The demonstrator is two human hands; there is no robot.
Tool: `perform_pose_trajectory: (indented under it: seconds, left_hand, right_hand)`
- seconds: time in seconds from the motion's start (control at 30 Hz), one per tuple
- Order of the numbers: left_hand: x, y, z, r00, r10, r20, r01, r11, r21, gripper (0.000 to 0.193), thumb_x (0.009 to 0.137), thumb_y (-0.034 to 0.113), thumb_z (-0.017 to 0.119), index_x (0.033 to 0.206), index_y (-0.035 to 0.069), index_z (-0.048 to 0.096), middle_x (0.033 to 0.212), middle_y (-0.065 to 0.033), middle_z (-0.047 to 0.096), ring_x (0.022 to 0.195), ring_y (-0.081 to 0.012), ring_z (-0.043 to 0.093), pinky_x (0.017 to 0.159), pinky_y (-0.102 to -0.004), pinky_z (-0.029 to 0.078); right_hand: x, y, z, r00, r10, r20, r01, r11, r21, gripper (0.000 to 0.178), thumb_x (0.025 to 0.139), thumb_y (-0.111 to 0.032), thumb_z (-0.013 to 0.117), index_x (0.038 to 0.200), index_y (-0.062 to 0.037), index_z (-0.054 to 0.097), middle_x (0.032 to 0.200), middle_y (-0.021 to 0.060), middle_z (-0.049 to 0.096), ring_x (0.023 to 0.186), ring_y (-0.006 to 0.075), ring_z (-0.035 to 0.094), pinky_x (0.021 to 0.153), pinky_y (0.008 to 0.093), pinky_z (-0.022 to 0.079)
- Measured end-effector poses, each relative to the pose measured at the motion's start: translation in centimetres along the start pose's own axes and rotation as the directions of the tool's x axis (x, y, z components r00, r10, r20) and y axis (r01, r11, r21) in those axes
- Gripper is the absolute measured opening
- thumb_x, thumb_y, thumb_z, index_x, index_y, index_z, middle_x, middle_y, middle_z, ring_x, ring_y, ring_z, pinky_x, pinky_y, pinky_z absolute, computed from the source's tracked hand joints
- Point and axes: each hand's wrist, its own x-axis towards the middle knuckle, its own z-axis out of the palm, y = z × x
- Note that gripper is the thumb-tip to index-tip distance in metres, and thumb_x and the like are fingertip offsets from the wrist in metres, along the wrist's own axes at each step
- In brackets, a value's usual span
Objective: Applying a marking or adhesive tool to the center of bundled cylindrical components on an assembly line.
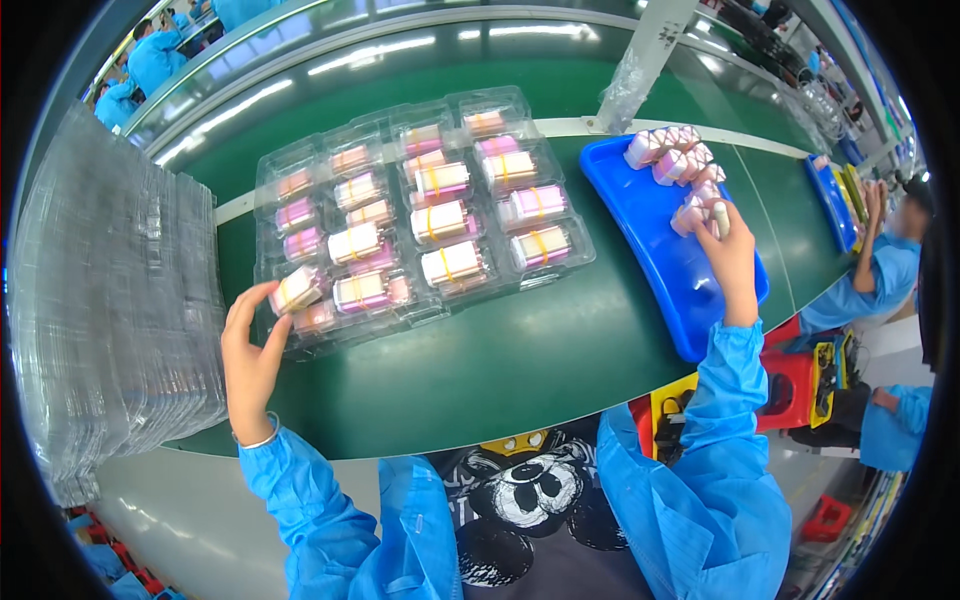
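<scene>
My left hand (252,350) pinches a small cream-and-pink block with an orange band (298,289) between thumb and fingers, at the near left corner of a clear plastic tray (430,318). Several similar banded blocks (447,265) lie in rows in the tray's pockets, some on top of others. Over the blue tray (665,290), my right hand (733,255) is closed on a pale block (719,217), partly covered by the fingers. A cluster of pink-and-white blocks (668,165) stands at the far end of the blue tray, just beyond that hand.
On the left rises a tall stack of clear plastic trays (120,290). Both trays with blocks rest on a green work surface (480,375). A grey metal post (650,60) stands behind. To the right, a co-worker in blue (875,275) sits near another blue tray (832,205).
</scene>
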Motion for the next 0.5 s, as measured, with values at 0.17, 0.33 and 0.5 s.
perform_pose_trajectory:
  seconds: [0.17, 0.33, 0.5]
  left_hand:
    - [-0.8, -1.3, -1.9, 0.989, -0.055, 0.135, 0.059, 0.998, -0.020, 0.038, 0.077, -0.002, 0.064, 0.114, 0.001, 0.061, 0.120, -0.0129, 0.060, 0.117, -0.0287, 0.053, 0.101, -0.0366, 0.038]
    - [-1.2, 1.5, -0.6, 1.000, -0.015, 0.002, 0.015, 0.994, 0.107, 0.044, 0.078, 0.007, 0.066, 0.122, 0.003, 0.058, 0.134, -0.0137, 0.051, 0.129, -0.0293, 0.043, 0.107, -0.0396, 0.032]
    - [-0.9, 5.8, 4.2, 0.952, 0.307, -0.009, -0.307, 0.951, -0.039, 0.049, 0.072, 0.019, 0.075, 0.115, 0.001, 0.060, 0.122, -0.0129, 0.059, 0.112, -0.0317, 0.055, 0.095, -0.0407, 0.042]
  right_hand:
    - [-2.0, -2.1, -1.5, 0.998, -0.063, -0.020, 0.066, 0.958, 0.280, 0.030, 0.078, -0.007, 0.072, 0.106, -0.0048, 0.061, 0.091, 0.0045, 0.063, 0.082, 0.0135, 0.058, 0.074, 0.0279, 0.048]
    - [-6.7, -9.7, -1.4, 0.963, -0.191, 0.189, 0.091, 0.894, 0.440, 0.033, 0.075, -0.003, 0.074, 0.105, -0.0030, 0.062, 0.102, 0.0054, 0.064, 0.097, 0.0143, 0.059, 0.085, 0.0295, 0.048]
    - [-10.4, -13.6, 3.0, 0.736, -0.519, 0.434, 0.236, 0.798, 0.555, 0.034, 0.073, -0.002, 0.074, 0.105, -0.0057, 0.063, 0.103, 0.0109, 0.065, 0.095, 0.0268, 0.064, 0.082, 0.0339, 0.051]
